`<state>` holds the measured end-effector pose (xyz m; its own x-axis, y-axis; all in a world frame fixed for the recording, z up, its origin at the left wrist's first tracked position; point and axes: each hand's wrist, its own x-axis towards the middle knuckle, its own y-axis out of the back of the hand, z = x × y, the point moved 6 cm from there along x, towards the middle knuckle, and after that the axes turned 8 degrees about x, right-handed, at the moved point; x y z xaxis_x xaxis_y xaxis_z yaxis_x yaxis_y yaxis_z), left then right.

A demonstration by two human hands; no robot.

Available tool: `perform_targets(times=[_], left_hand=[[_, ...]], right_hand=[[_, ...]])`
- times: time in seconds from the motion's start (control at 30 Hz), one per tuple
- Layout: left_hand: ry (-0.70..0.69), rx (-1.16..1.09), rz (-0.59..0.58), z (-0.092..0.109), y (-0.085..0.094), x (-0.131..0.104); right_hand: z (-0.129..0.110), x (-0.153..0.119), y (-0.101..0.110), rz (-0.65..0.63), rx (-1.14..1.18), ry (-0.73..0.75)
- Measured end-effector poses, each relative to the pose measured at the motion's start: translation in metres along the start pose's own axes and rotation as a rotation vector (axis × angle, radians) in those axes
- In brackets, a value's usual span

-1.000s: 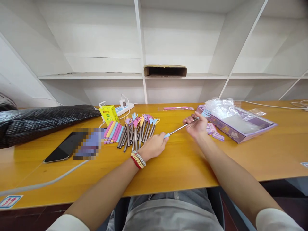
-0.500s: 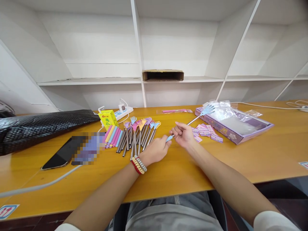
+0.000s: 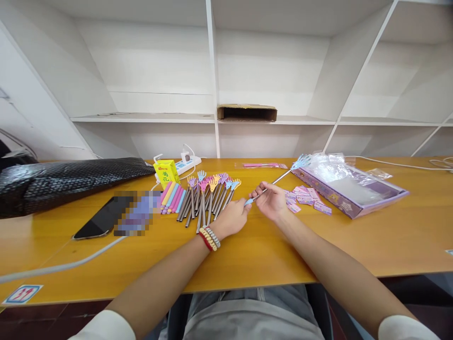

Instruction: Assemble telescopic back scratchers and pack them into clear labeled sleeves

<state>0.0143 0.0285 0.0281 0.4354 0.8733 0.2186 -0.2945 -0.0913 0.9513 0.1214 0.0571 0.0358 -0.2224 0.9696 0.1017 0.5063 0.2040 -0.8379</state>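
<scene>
A back scratcher (image 3: 282, 176) with a light-blue claw head and metal shaft slants up to the right between my hands. My left hand (image 3: 231, 218), wearing beaded bracelets, is closed round its light-blue handle. Curled fingers of my right hand (image 3: 271, 200) hold the shaft just above that handle. Left of my hands lies a bunch of metal scratcher rods (image 3: 208, 198) with purple, pink, yellow and blue claws. Beside them are stacked coloured handles (image 3: 172, 198). Small printed cards (image 3: 307, 195) lie to the right of my right hand.
A purple box (image 3: 350, 205) with clear plastic bags (image 3: 329, 167) stands at right. A wrapped pink stick (image 3: 264, 165) lies at the back. On the left are a yellow carton (image 3: 166, 173), a power strip (image 3: 187, 165), a phone (image 3: 104, 218), a white cable (image 3: 71, 269) and a black wrapped bundle (image 3: 71, 184).
My right hand has slid slightly down the shaft towards the handle, and less blue handle shows between my hands. The camera view has shifted a little to the left.
</scene>
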Motion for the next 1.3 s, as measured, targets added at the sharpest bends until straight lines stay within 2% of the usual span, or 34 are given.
perform_targets(times=[0.13,0.3,0.43,0.57,0.7,0.87,0.97,1.17,1.3], left_hand=[[0.008,-0.019,0.041,0.001,0.001,0.012],[0.051,0.004,0.012,0.005,-0.003,0.026],[0.065,0.068,-0.006,0.015,-0.009,0.022],[0.078,0.109,0.052,0.026,-0.012,0.015],[0.112,0.104,0.093,0.032,-0.011,0.012],[0.244,0.101,-0.002,0.023,-0.011,0.014],[0.238,0.079,-0.050,0.020,-0.012,0.016],[0.144,-0.081,-0.067,0.014,-0.015,0.023],[0.070,-0.250,-0.152,0.011,-0.018,0.025]], right_hand=[[0.001,0.008,-0.004,0.042,-0.013,0.038],[-0.007,0.021,0.000,0.117,0.012,0.133],[-0.007,0.025,0.009,0.181,-0.008,0.179],[-0.006,0.023,0.020,0.281,0.003,0.236],[-0.004,0.021,0.019,0.298,0.007,0.276],[0.003,0.017,0.012,0.322,-0.045,0.257],[0.004,0.014,0.008,0.349,-0.066,0.268],[0.004,0.009,-0.001,0.292,-0.074,0.232],[0.007,0.006,-0.006,0.176,-0.063,0.168]])
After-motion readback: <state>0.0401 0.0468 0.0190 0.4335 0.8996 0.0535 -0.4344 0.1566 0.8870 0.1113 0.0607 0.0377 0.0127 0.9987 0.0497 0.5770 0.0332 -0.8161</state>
